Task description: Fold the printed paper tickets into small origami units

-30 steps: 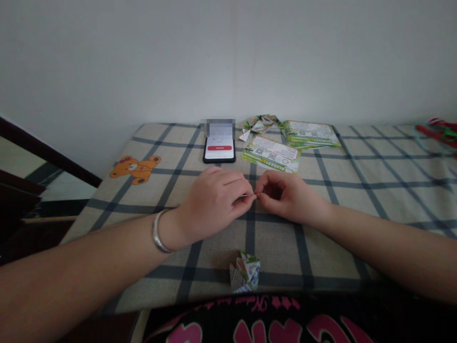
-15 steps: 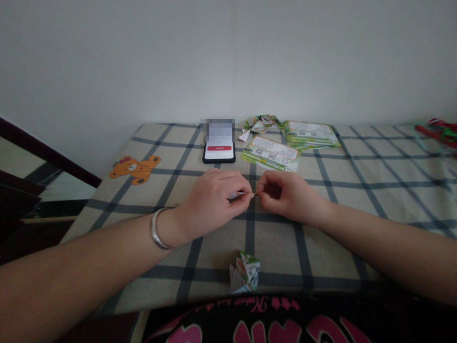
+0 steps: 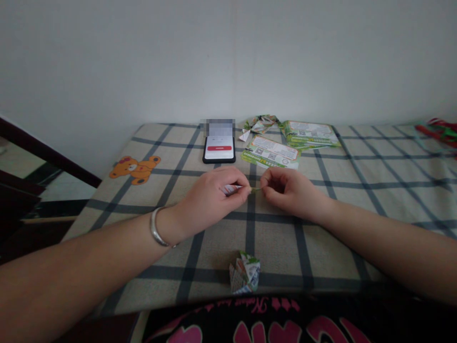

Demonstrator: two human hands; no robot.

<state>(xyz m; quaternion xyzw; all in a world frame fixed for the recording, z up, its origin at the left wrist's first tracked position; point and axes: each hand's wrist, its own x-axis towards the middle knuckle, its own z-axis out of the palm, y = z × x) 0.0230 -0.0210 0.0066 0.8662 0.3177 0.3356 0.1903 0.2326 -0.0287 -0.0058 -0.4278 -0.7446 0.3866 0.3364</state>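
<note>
Between my two hands is a small piece of folded paper point(image 3: 256, 189), white and green with print, mostly covered by fingers. My left hand point(image 3: 222, 193), with a silver bangle at the wrist, pinches it, and a white printed part shows inside the curl of the fingers. My right hand point(image 3: 291, 193) pinches the other end between thumb and forefinger. Both are just above the checked tablecloth point(image 3: 221, 243). Nearer my body, a folded paper piece point(image 3: 244, 272) with pointed flaps stands by the table's front edge.
A phone point(image 3: 219, 148) with a lit screen lies beyond my left hand. Right of it are a printed leaflet point(image 3: 271, 152), a pile of leaflets point(image 3: 312, 134) and folded paper pieces point(image 3: 260, 125) near the wall. An orange bear picture point(image 3: 134, 169) is at left; a red and green item point(image 3: 442, 131) sits far right.
My hands have drawn slightly apart and more of the paper shows between the fingertips. My left hand has shifted a little left. The things on the table have not moved.
</note>
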